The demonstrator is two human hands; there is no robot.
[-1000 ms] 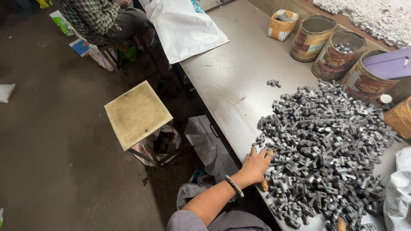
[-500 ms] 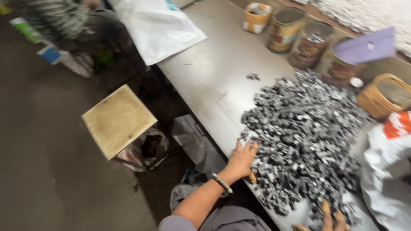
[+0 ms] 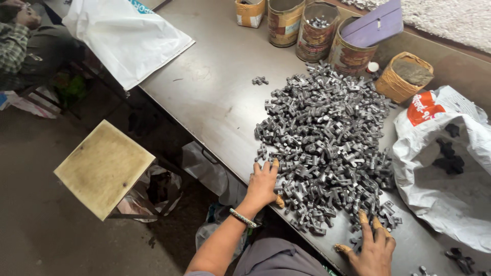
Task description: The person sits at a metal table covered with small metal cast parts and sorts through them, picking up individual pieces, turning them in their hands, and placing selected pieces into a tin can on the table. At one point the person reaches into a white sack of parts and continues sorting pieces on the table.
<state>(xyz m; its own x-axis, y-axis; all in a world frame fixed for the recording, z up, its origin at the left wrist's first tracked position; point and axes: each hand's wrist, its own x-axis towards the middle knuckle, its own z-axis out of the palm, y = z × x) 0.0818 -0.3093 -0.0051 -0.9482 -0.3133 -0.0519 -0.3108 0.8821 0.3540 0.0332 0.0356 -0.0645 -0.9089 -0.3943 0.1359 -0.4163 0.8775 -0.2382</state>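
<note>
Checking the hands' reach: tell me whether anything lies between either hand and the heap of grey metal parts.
Nothing visible does. The left hand rests flat against the near edge of the heap of grey metal parts, and the right hand touches its near corner on the metal table.

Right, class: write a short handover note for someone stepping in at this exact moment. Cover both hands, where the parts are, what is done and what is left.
Left hand: flat on the near-left edge of the heap of small grey metal parts, holding nothing visible.
Right hand: fingers spread at the near-right edge, gripping nothing.
Heap sits on the metal table; a tin can behind holds a few parts.
White sack lies open to the right.
Nearly all parts are loose in the heap.
</note>
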